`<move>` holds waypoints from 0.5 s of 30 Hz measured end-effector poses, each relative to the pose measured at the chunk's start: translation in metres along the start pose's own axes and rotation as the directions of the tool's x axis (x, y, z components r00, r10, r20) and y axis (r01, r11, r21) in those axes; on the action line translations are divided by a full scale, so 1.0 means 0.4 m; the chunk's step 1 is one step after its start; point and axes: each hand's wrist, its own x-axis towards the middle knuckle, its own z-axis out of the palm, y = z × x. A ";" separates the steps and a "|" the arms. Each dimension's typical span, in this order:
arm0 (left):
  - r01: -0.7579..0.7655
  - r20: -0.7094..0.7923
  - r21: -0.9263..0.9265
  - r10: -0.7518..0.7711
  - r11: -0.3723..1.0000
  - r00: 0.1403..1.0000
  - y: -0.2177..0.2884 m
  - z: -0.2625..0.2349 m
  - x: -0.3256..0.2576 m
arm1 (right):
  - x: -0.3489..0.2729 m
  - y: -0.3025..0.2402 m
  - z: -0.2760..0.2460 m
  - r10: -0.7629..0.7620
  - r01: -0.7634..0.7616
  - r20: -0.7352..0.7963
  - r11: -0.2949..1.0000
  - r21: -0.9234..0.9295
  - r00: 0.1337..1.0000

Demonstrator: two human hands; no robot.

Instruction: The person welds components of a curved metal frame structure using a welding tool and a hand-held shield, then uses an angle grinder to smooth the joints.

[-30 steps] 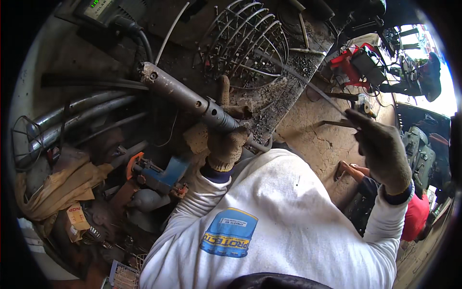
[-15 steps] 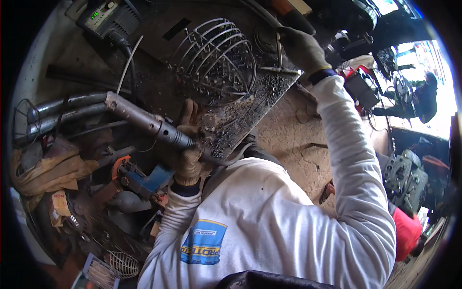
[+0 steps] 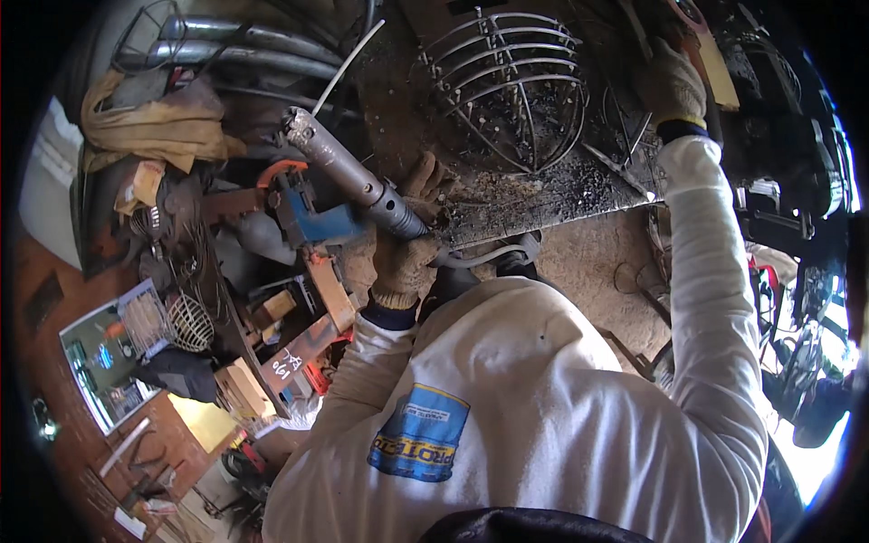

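Observation:
My left hand [image 3: 405, 268], in a dirty knit glove, is closed round the dark tubular grip of an electrode holder [image 3: 348, 172]. A pale welding rod [image 3: 348, 65] slants up from its tip, and a cable leaves its near end. Ahead lies a cage of curved metal rods [image 3: 525, 118] on a dark metal table [image 3: 507, 217] scattered with black bits. My gloved right hand [image 3: 672, 86] is past the table's right end with fingers curled; what they grip is unclear. A T-shaped metal tool, like a chipping hammer [image 3: 625, 170], lies at the table edge close below it.
Left of me are a blue and orange clamp-like tool [image 3: 312, 217], steel pipes [image 3: 262, 41], brown cloth [image 3: 158, 127] and a small wire basket [image 3: 190, 323]. A yellow block [image 3: 717, 72] is beside my right hand. Dark machinery [image 3: 787, 208] fills the right side.
The view has swung left, so the cage and table appear turned and farther right. My right hand has moved away from the T-shaped tool. My left hand still holds the electrode holder.

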 end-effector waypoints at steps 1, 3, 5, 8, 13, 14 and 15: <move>0.025 -0.028 0.014 -0.024 1.000 0.999 -0.002 -0.001 -0.009 | 0.020 0.026 0.030 0.057 -0.063 -0.089 0.995 -0.073 0.994; 0.083 -0.068 0.031 -0.080 0.996 0.994 -0.011 -0.005 -0.011 | 0.075 0.072 0.048 0.096 -0.125 -0.193 0.981 -0.146 0.977; 0.140 -0.099 0.040 -0.136 0.989 0.986 -0.023 -0.011 -0.009 | 0.115 0.088 0.049 0.097 -0.090 0.054 0.989 -0.122 0.994; 0.257 -0.158 0.044 -0.247 0.966 0.956 -0.052 -0.042 -0.030 | 0.141 0.066 0.042 0.111 -0.083 0.153 0.980 -0.182 0.982; 0.312 -0.119 0.071 -0.302 0.947 0.946 -0.023 -0.039 0.003 | 0.160 0.083 0.003 0.079 -0.067 0.045 0.971 -0.228 0.996; 0.279 -0.088 0.087 -0.272 0.956 0.958 0.017 -0.019 0.020 | 0.160 0.101 -0.006 0.101 -0.097 0.071 0.993 -0.066 0.992; 0.249 -0.069 0.095 -0.244 0.964 0.967 0.026 -0.013 0.023 | 0.143 0.109 -0.016 0.102 -0.095 0.076 0.992 -0.085 0.992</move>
